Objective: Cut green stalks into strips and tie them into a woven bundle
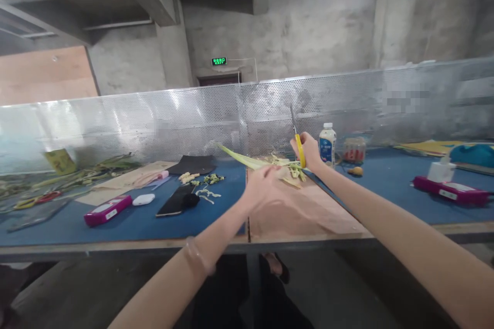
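Two hands are in view. The left hand (264, 181) is closed on one long pale-green leaf (239, 158), which points up and to the left; blur hides the fingertips. The right hand (309, 150) grips one pair of scissors (300, 150) by its yellow handle, blades upward; whether the blades are parted, I cannot tell.

Beneath the hands, one brown sheet (304, 216) lies on the blue tabletop (142, 229), bearing a scatter of cut green pieces (299, 175) too jumbled to count. Just beyond the right hand stand one bottle (327, 149) with a blue label and one clear jar (354, 150) with red contents; one small yellowish object (355, 170) lies near them.

To the left are one dark flat slab (170, 203), one black round item (190, 200) against it, two small heaps of bits (188, 178), one black sheet (193, 165) and one white case (143, 199). Two magenta devices (108, 211) lie well apart, one on each side. One yellow container (60, 161) sits far left.
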`<state>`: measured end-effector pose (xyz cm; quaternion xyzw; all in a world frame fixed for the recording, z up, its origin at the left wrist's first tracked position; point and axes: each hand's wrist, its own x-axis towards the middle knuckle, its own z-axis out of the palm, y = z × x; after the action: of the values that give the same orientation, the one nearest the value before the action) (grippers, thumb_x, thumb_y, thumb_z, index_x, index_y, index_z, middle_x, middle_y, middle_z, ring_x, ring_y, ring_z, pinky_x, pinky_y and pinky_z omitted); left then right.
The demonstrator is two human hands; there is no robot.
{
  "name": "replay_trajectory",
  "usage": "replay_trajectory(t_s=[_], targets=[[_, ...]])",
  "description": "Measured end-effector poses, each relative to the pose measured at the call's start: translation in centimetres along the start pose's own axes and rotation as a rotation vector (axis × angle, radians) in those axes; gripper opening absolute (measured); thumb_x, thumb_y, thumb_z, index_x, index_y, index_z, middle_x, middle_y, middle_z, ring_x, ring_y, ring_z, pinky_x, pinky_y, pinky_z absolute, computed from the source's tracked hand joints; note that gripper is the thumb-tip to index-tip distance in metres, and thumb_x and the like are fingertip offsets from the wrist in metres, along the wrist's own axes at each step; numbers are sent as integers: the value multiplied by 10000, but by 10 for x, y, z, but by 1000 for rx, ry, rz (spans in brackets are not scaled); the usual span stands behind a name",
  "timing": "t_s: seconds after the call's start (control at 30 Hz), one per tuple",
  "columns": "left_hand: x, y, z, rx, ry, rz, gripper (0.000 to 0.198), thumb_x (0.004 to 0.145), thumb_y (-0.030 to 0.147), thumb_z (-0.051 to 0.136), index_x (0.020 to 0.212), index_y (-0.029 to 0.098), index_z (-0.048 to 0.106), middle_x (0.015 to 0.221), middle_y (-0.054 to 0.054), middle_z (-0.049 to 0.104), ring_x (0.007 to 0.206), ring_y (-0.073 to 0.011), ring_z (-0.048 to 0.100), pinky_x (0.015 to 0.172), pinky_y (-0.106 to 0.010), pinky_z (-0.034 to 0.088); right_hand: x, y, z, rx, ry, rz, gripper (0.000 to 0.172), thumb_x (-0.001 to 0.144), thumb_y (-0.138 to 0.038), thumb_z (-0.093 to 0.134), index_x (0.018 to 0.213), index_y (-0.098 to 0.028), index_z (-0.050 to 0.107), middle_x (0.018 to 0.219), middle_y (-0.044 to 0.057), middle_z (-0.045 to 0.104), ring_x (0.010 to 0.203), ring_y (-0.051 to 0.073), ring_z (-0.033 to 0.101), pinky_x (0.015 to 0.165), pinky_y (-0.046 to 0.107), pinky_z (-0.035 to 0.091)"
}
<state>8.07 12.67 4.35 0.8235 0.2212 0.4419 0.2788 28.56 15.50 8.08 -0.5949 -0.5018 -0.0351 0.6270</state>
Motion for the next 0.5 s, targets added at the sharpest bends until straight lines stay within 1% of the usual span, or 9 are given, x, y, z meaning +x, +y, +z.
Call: replay_trajectory(t_s=[0.03, 0.1, 0.17, 0.23, 0.33, 0.43, 0.5], targets=[[6, -10, -14, 31, 35, -2, 256, 893, 290, 451, 1047, 139, 588, 1072, -80, 619, 980, -192, 578, 870, -412, 447, -2, 6, 4, -44, -3, 7, 207, 875, -297, 532, 989, -128, 565, 907, 30, 595, 726, 125, 586, 624, 286, 507], [16, -29, -36, 97, 97, -10, 245, 870, 319, 503, 1022, 146, 587, 1067, -72, 603, 961, -191, 575, 859, -418, 454, -6, 13, 14, -122, -31, 9, 221, 872, -302, 534, 1009, -131, 564, 954, 43, 595, 794, 148, 590, 686, 326, 507], [22, -48, -50, 152, 151, -25, 246, 866, 312, 513, 1034, 145, 577, 1071, -72, 592, 949, -191, 575, 827, -403, 474, -12, 16, 25, -181, -99, -11, 225, 871, -306, 536, 1010, -132, 568, 968, 46, 598, 821, 157, 591, 715, 345, 502], [25, -65, -57, 191, 187, -38, 262, 865, 307, 516, 1062, 139, 560, 1057, -72, 590, 902, -180, 588, 781, -385, 495, -20, 15, 39, -218, -193, -47, 224, 872, -309, 534, 1001, -131, 573, 960, 45, 602, 814, 154, 594, 716, 346, 503], [22, -85, -61, 241, 243, -35, 280, 864, 306, 518, 1090, 142, 545, 1070, -74, 582, 907, -184, 585, 780, -388, 496, -36, 11, 61, -238, -324, -97, 231, 880, -318, 522, 1004, -130, 572, 941, 40, 605, 783, 146, 597, 688, 327, 509], [17, -97, -65, 280, 291, -31, 283, 864, 306, 519, 1094, 144, 543, 1080, -76, 578, 920, -188, 581, 789, -394, 493, -51, 11, 76, -244, -430, -129, 240, 886, -321, 513, 1020, -129, 567, 934, 37, 605, 759, 140, 599, 656, 309, 514], [14, -101, -70, 295, 310, -23, 282, 864, 306, 518, 1094, 145, 543, 1083, -77, 577, 922, -188, 581, 790, -394, 493, -57, 16, 79, -249, -488, -156, 241, 885, -323, 513, 1017, -129, 569, 930, 35, 606, 753, 139, 600, 651, 305, 515]])
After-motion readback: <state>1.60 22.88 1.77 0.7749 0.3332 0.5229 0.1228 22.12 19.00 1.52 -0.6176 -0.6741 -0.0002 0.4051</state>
